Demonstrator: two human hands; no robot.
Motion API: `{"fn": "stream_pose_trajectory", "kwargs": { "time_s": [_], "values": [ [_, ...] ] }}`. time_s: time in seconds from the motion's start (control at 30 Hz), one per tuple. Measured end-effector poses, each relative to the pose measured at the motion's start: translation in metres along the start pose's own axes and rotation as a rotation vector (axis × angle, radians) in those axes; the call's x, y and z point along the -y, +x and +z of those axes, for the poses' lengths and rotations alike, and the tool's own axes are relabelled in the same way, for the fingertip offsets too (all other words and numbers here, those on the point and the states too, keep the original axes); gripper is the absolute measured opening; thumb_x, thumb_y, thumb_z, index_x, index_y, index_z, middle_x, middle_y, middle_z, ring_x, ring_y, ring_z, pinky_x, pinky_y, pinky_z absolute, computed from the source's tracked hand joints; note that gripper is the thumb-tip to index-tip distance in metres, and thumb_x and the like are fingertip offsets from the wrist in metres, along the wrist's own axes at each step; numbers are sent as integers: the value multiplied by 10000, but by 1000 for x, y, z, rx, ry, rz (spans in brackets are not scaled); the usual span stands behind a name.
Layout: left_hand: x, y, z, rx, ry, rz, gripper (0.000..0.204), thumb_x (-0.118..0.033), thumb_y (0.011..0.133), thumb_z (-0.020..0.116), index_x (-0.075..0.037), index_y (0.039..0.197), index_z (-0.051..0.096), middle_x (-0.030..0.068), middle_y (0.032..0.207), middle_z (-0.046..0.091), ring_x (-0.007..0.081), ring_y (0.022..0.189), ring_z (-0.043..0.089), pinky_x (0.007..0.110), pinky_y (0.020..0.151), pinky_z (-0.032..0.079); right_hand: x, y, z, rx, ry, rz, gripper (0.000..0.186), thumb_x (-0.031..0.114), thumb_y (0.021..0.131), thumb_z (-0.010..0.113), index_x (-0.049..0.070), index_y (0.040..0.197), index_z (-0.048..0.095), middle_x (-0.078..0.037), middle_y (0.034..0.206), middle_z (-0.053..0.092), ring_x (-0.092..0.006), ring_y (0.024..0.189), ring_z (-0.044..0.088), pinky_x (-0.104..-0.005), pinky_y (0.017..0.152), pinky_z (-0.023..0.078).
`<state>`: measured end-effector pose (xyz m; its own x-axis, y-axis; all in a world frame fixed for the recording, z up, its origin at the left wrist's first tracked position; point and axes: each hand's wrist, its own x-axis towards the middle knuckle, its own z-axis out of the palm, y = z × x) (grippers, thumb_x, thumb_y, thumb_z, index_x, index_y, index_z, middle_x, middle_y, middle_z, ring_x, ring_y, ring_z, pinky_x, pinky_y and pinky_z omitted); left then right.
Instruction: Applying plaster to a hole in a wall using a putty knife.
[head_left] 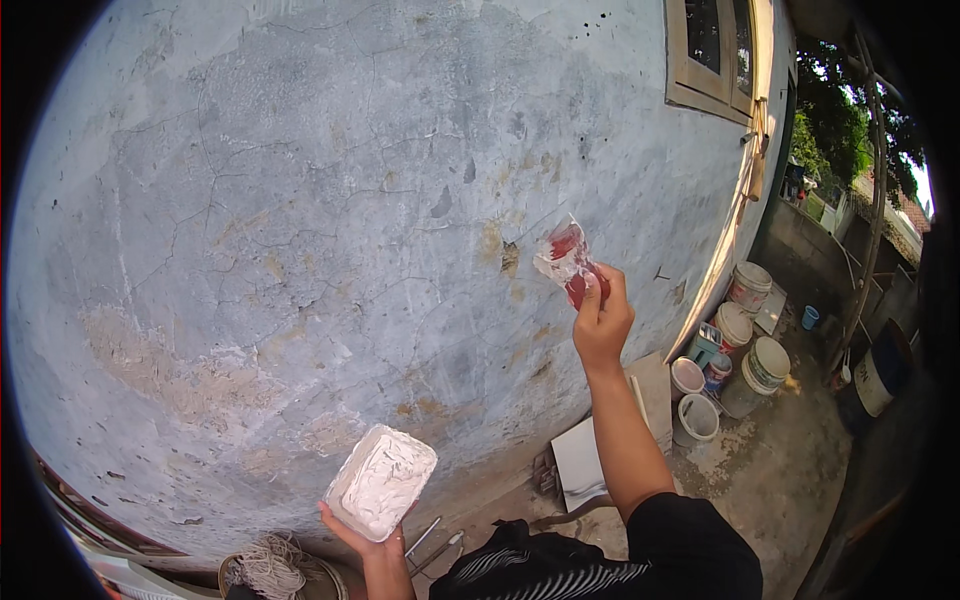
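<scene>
My right hand [604, 318] is closed on a red putty scraper [566, 250] smeared with white paste, raised in front of the cracked pale blue wall [330, 200]. Just left of the blade is a small chipped, brownish hole [509, 257] in the wall; whether the blade touches the wall I cannot tell. Lower in view, my left hand [352, 532] holds a rectangular tub [383, 470] filled with thick white paste, its fingers round the bottom and side.
A wooden-framed window [708, 90] is at upper right. Paint buckets [733, 325] stand along the wall's foot, with a white board [577, 460] nearer and a dark drum [880, 370] at far right. A mop head [272, 565] lies at bottom left.
</scene>
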<state>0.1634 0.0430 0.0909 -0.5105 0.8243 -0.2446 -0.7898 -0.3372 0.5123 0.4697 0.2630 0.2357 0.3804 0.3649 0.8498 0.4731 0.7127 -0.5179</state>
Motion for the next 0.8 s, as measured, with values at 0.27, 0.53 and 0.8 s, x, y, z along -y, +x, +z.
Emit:
{"fn": "stream_pose_trajectory", "kwargs": {
  "time_s": [0.27, 0.53, 0.8],
  "values": [
    [1, 5, -1, 10, 35, -8, 916, -804, 847, 325, -159, 1490, 426, 122, 1387, 591, 414, 1099, 663, 638, 650, 563, -2, -10, 10, -42, 86, 7, 137, 20, 981, 555, -2, 1105, 610, -128, 840, 713, -220, 736, 718, -311, 657, 549],
    [1, 9, -2, -13, 37, -2, 922, -814, 840, 330, -160, 1482, 433, 123, 1387, 590, 411, 1088, 666, 627, 635, 566, -1, -1, 12, -101, 4, -67, 139, 42, 995, 551, -2, 1115, 605, -141, 877, 704, -207, 750, 716, -322, 647, 553],
    [3, 7, 9, -35, 78, 4, 908, -788, 857, 316, -138, 1481, 428, 134, 1378, 594, 418, 1084, 672, 627, 620, 590, -8, 1, 29, -111, 103, -11, 158, 95, 1023, 550, -28, 1120, 581, -136, 912, 702, -187, 787, 703, -315, 697, 571]
  ]
}}
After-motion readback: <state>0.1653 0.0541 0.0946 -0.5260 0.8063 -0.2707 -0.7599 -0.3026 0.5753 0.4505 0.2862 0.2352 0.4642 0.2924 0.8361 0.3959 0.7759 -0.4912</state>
